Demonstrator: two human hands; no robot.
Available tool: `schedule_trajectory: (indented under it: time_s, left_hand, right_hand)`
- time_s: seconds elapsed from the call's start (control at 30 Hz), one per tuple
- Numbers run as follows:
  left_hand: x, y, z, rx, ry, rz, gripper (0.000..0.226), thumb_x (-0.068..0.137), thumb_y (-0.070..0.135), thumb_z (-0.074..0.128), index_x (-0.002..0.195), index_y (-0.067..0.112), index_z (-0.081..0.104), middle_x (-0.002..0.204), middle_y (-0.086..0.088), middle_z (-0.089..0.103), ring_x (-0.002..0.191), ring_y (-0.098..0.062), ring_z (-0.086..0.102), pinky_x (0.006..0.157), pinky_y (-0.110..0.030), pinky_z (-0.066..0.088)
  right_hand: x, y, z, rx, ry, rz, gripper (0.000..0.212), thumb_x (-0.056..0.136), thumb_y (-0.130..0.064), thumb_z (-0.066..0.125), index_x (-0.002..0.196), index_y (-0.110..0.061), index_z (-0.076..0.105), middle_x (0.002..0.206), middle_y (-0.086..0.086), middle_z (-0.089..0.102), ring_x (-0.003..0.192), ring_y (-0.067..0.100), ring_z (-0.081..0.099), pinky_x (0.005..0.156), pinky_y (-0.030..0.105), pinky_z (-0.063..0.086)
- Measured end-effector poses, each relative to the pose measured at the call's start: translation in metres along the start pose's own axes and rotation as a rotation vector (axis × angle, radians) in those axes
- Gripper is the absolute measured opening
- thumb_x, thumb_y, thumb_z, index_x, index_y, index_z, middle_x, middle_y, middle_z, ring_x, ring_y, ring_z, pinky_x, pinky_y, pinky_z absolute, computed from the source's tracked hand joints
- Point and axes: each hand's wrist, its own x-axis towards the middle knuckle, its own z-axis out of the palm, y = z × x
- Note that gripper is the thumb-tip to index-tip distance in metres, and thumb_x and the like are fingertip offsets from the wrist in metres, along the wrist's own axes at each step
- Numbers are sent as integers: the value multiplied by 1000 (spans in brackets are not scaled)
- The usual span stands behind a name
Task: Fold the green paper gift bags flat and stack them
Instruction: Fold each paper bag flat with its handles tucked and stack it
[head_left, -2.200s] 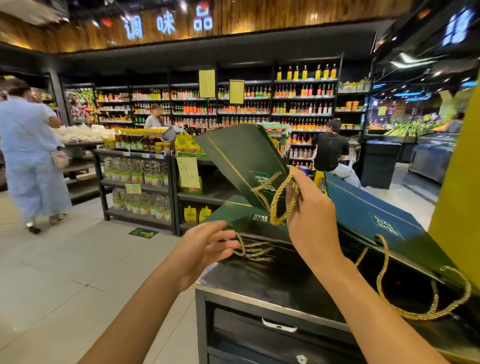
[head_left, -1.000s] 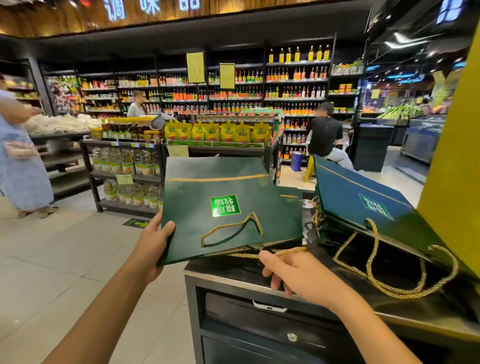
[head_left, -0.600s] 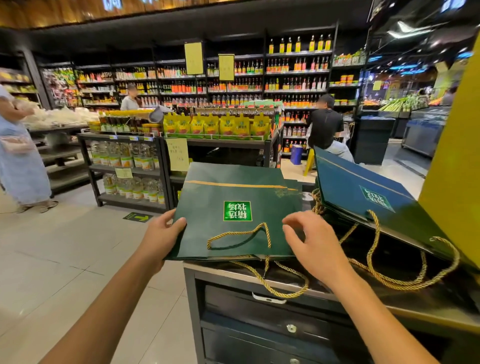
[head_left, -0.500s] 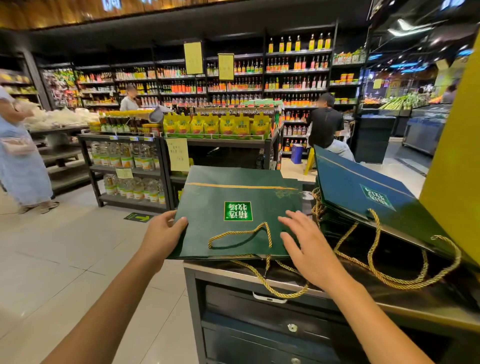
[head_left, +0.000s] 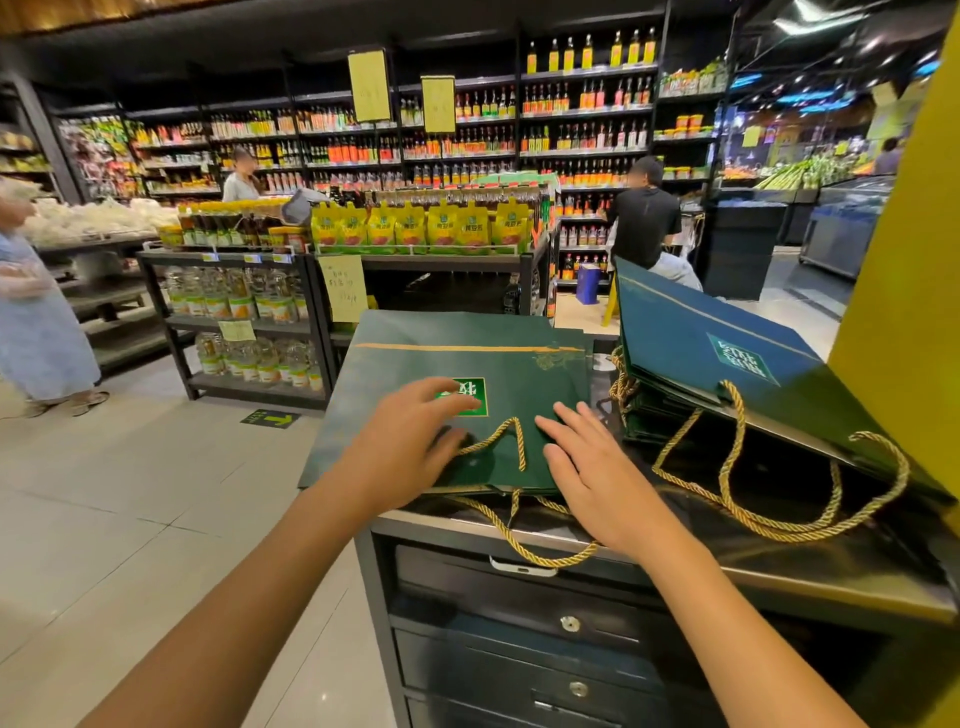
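Left hand (head_left: 415, 447) and right hand (head_left: 597, 467) press flat, fingers straight, on folded green paper gift bag (head_left: 467, 364). Gold rope handle (head_left: 506, 441) lies between them. Leaning bag pile (head_left: 727, 358) just right of right hand.

Flat bag (head_left: 415, 364) on counter (head_left: 779, 577), bag pile (head_left: 727, 353) just right.

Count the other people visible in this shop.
3 clearly: a person in light blue at far left, a person by the back shelves, a person in a black shirt right of centre. A blurred figure far right may be a fourth.
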Motion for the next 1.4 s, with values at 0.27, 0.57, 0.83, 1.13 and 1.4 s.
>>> schedule_trajectory:
  time_s: [0.27,0.57,0.83,1.13,1.4]
  left_hand:
    - [13,31,18,-13,-218,194,49,105,14,49,149,34,47,163,1,31,146,-23,34,121,-42,31]
    - [18,41,18,163,-174,189,18,106,26,48,116,21,62,155,1,38,126,-22,52,98,-39,51]
    - [17,35,14,-476,74,55,13,104,19,53,100,29,59,124,9,48,112,-7,55,95,-20,46]
    - [-5,19,-10,-122,2,-37,60,93,35,71,146,31,44,146,6,49,132,-15,47,108,-38,44]
    - [-42,-15,-33,6,-112,-208,17,92,37,72,106,27,72,112,9,61,108,-11,57,96,-30,48]
  right_hand:
    - [0,0,0,31,0,-3,47,110,-36,32,157,-30,33,168,-10,17,155,7,-2,117,24,4]
    - [1,-2,-1,31,-4,15,49,109,-43,34,157,-35,33,167,-13,16,154,5,-4,122,35,10]
    - [1,-4,-3,66,-7,19,46,109,-39,30,155,-36,36,167,-12,19,154,5,-1,115,25,6]
    - [1,-2,0,43,-15,12,46,109,-40,33,155,-37,34,167,-13,17,154,5,-3,121,34,11]
    - [2,0,2,51,-21,14,47,109,-40,33,156,-36,33,167,-13,16,155,6,-5,122,37,13]
